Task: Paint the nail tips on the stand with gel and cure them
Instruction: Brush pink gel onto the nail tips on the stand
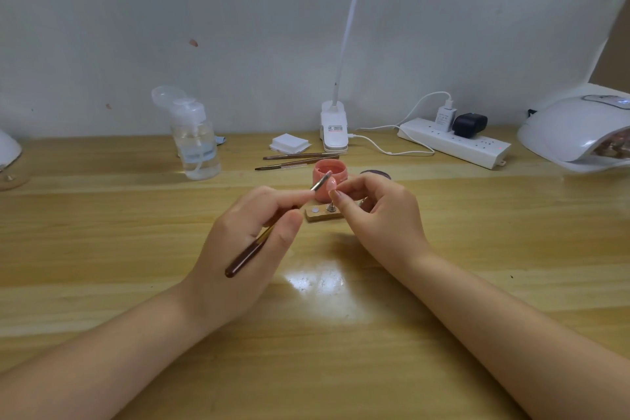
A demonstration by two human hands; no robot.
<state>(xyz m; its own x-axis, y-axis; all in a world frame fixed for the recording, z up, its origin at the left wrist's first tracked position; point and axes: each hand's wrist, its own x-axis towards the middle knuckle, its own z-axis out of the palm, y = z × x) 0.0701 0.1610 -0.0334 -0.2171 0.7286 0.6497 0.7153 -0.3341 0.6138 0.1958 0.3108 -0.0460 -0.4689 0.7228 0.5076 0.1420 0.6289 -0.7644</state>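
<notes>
left hand (252,232) grips brush (272,232) mid-handle, bristles at pink nail tip (332,185). right hand (371,211) pinches tip's peg over wooden stand (322,214) on counter (341,334), gel jar (330,177) behind. tip likely light, thin, wet-slick: hold by peg, never painted face.
</notes>
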